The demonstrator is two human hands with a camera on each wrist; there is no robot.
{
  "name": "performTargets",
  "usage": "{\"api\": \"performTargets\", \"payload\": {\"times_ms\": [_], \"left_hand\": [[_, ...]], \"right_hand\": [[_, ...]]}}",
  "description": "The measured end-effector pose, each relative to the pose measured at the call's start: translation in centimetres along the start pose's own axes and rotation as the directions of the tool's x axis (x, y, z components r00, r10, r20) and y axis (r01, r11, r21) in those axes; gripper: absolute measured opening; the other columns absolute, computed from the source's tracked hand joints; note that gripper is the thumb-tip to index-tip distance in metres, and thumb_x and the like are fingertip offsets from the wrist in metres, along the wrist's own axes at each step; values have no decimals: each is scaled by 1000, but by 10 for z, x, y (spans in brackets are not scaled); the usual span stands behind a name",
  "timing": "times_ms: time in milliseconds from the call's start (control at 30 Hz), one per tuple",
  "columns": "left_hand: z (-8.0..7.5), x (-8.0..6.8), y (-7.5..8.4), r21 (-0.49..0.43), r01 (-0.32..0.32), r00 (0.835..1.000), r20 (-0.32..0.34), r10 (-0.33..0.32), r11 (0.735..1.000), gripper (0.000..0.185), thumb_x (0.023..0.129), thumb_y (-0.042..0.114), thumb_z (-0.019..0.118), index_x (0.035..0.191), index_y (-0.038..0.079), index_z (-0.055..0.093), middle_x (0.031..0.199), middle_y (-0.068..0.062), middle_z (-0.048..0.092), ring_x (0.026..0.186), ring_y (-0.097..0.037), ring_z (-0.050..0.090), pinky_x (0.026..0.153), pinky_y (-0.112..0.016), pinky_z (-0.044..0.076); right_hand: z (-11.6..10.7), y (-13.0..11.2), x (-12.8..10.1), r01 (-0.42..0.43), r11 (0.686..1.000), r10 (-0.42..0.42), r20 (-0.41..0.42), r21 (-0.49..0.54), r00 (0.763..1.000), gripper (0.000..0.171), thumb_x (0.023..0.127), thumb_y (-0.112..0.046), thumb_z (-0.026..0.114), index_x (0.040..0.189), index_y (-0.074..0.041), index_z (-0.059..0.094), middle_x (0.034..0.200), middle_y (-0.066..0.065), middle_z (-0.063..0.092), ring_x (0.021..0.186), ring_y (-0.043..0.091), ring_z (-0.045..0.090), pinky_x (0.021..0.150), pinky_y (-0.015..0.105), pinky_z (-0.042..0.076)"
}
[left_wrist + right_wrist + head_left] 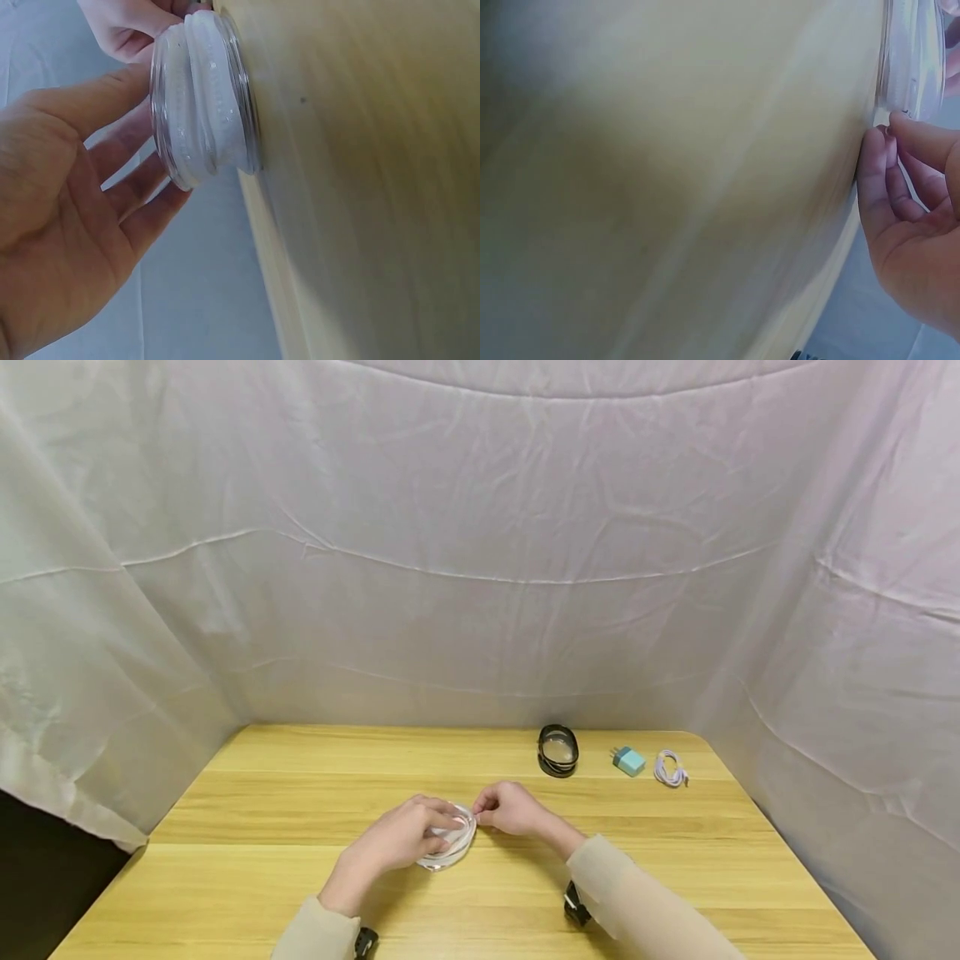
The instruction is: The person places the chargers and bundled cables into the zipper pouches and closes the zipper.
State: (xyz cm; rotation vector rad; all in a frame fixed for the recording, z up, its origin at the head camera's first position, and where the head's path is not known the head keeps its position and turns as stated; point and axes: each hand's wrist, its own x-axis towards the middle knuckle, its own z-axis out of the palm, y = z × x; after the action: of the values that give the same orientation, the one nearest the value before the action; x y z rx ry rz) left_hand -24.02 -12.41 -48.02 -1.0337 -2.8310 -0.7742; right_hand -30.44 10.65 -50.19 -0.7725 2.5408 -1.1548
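A clear round reel wound with a white strip (463, 839) lies on the wooden table (315, 785), in front of me. My left hand (401, 833) holds it from the left, and the left wrist view shows thumb and fingers spread about its near rim. At the reel's right edge, my right hand (513, 810) pinches a small bit, seemingly the strip's end, between thumb and forefinger. The fingertips hide most of that bit. In the right wrist view the thumb (926, 142) meets the forefinger just beside the reel (911, 60).
Toward the back right stands a black coil (557, 764) with a clear middle. Beside it are a light-blue plug adapter (628, 761) and a coiled white cable (670, 770). Pale cloth (480, 610) hangs behind the table and along both sides.
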Motion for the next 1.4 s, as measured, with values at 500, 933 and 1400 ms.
{"api": "performTargets", "payload": {"times_ms": [500,933,1400], "left_hand": [[-1,-1,4,-58,39,999,23,-38,998,32,90,9,79,122,9,77,138,-12,66,129,-39,59,104,-58,52],[0,-2,5,-60,69,997,34,-67,996,33,90,9,79,123,9,77,138,-10,66,129,-37,59,104,-56,52],[1,-1,6,-46,68,997,41,-66,997,34,91,12,78,125,11,76,139,-9,66,130,-37,58,104,-54,53]], "right_hand": [[-3,6,-3,-29,1000,29,7,-8,1000,7,95,-5,75,88,-6,74,76,-3,67,63,10,61,56,22,55],[-2,10,-3,-20,999,21,17,-29,1000,7,95,-5,75,88,-6,74,78,-1,69,62,8,61,56,22,56],[-2,8,-8,-14,999,14,12,-46,1000,6,94,-6,77,87,-6,75,74,-3,68,61,8,60,54,20,53]]}}
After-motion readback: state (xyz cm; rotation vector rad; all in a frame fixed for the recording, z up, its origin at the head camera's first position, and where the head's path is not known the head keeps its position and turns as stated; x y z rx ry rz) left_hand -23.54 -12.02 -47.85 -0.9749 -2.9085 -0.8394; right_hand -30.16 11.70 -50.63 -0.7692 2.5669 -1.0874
